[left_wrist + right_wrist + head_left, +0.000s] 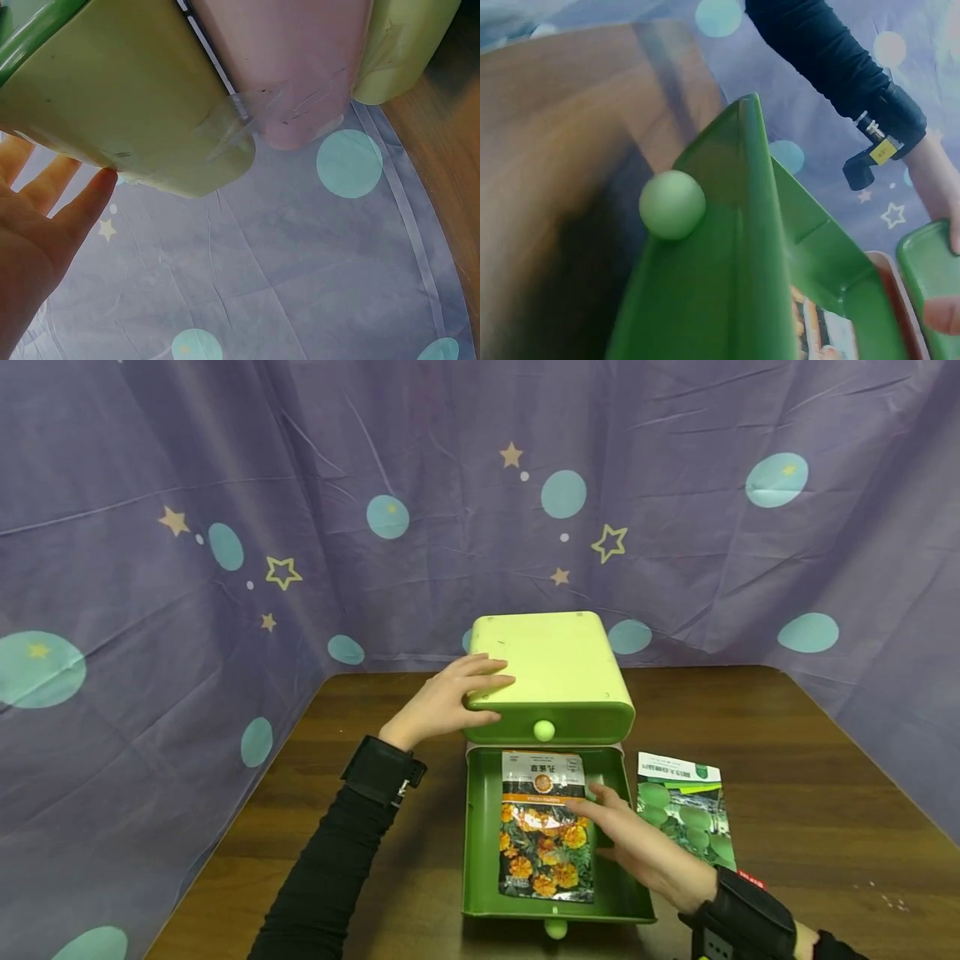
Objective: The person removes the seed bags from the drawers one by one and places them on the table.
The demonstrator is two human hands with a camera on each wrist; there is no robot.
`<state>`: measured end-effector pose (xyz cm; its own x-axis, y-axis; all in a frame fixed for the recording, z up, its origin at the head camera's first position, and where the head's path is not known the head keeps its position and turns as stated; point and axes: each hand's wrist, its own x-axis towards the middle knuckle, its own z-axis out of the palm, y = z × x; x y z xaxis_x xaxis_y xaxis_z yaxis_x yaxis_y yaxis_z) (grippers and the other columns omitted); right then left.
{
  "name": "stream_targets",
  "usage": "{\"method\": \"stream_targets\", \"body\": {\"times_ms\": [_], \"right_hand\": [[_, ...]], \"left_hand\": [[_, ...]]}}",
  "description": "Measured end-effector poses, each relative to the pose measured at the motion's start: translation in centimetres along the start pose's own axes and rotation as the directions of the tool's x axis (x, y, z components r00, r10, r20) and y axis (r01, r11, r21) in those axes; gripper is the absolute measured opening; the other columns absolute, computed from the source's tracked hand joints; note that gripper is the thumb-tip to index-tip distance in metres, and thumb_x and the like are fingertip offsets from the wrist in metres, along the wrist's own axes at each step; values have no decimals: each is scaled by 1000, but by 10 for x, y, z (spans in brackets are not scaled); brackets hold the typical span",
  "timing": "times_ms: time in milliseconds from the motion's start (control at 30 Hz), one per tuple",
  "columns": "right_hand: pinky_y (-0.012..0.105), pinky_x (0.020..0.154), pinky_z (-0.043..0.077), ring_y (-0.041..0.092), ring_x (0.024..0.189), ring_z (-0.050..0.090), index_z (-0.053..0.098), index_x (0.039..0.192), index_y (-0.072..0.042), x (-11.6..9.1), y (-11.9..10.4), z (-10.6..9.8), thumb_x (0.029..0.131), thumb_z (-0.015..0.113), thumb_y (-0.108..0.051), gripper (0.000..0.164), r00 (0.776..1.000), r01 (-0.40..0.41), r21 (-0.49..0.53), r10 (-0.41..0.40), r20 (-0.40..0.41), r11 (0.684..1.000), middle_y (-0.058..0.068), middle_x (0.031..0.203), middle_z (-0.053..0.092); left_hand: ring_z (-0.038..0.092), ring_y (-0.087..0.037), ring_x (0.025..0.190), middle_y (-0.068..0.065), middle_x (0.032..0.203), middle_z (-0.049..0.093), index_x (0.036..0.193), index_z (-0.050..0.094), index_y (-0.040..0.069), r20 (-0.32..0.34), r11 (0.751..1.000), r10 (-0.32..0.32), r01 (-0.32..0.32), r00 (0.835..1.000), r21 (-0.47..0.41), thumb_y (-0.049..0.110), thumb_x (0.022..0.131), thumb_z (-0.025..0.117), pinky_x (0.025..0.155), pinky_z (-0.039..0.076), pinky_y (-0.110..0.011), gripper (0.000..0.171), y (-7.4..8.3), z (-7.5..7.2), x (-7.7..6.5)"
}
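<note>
My left hand (450,697) rests at the left front corner of the top box of a drawer cabinet (555,652), its fingers spread over the pale yellow-green top. In the left wrist view, fingers press along that box's side (120,97). Below it a green drawer (483,877) is pulled out. Inside lies a seed packet (543,835) with orange flowers and a silver upper end. My right hand (645,843) reaches over the drawer's right wall, fingers loosely extended at the packet's right edge. In the right wrist view, the drawer's front hides most of the packet (829,330).
Right of the drawer, a second packet (678,810) with green round fruits lies on the wooden table (810,793). A pink box (292,60) and another yellow-green box (401,45) complete the stack. A purple patterned curtain (465,435) hangs behind.
</note>
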<state>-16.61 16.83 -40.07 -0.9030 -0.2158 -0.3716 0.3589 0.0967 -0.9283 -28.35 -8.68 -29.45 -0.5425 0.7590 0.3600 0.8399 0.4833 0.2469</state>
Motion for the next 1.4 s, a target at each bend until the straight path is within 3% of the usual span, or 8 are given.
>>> {"method": "stream_targets", "body": {"times_ms": [233, 400, 633, 833, 967, 1133, 1267, 1400], "right_hand": [[65, 93, 32, 51, 131, 7, -7, 150, -8, 47, 45, -16, 78, 68, -54, 114, 998, -64, 108, 67, -16, 992, 25, 150, 1], [65, 99, 24, 45, 127, 15, -5, 148, 1, 21, 12, 7, 91, 61, -38, 96, 997, -77, 199, 77, 5, 977, 25, 148, 7], [55, 91, 32, 25, 91, 35, 22, 139, 10, -3, -16, 35, 95, 51, -21, 61, 997, -48, 155, 57, -55, 987, 21, 130, 29], [59, 98, 26, 39, 111, 29, 19, 139, 13, 1, -15, 38, 94, 52, -17, 64, 997, -10, 129, 20, -74, 992, 29, 131, 28], [41, 82, 36, 26, 83, 38, 21, 136, 8, 0, -16, 38, 94, 52, -11, 56, 998, 10, 136, -1, -64, 991, 23, 119, 32], [28, 62, 27, 13, 57, 27, 15, 136, 5, 1, -15, 34, 94, 44, 3, 51, 1000, 23, 178, -21, -13, 984, 12, 92, 41], [28, 60, 25, 12, 56, 24, 13, 139, 6, 4, -13, 28, 93, 39, 8, 53, 998, 43, 161, -48, 27, 986, 1, 69, 32], [30, 61, 26, 13, 56, 22, 11, 141, 7, 4, -12, 22, 94, 38, 8, 54, 997, 65, 153, -72, 39, 986, 0, 68, 30]], "left_hand": [[24, -27, 136, -8, 143, 41, 133, 55, 11, -3, 1000, 2, -2, 1000, 0, 29, 85, 71, 111, 20, -41, 54, 0, 0, 0], [22, -26, 137, -8, 143, 40, 134, 55, 12, 0, 1000, -7, 7, 1000, -7, 30, 86, 70, 111, 21, -42, 54, 0, -1, 0], [22, -25, 137, -8, 144, 40, 134, 54, 12, 1, 1000, -10, 10, 1000, -15, 30, 86, 70, 110, 21, -43, 54, -1, 0, 0], [22, -25, 137, -7, 144, 40, 135, 54, 12, 6, 1000, -14, 14, 1000, -6, 30, 86, 70, 110, 22, -43, 54, -1, 0, 0], [21, -24, 137, -7, 144, 40, 135, 54, 12, 5, 1000, -11, 11, 1000, -5, 30, 86, 70, 110, 22, -43, 55, -1, 0, 0], [20, -23, 138, -6, 145, 39, 136, 53, 13, 14, 1000, -22, 22, 1000, -14, 30, 86, 70, 110, 22, -44, 55, -2, -1, 1], [19, -23, 138, -5, 145, 39, 136, 53, 14, 16, 999, -29, 29, 999, -15, 30, 86, 70, 109, 23, -46, 55, -3, -1, 2], [21, -25, 138, -6, 144, 39, 135, 53, 13, 16, 1000, -21, 22, 1000, -11, 29, 85, 71, 110, 22, -46, 55, -3, 1, 2]]}}
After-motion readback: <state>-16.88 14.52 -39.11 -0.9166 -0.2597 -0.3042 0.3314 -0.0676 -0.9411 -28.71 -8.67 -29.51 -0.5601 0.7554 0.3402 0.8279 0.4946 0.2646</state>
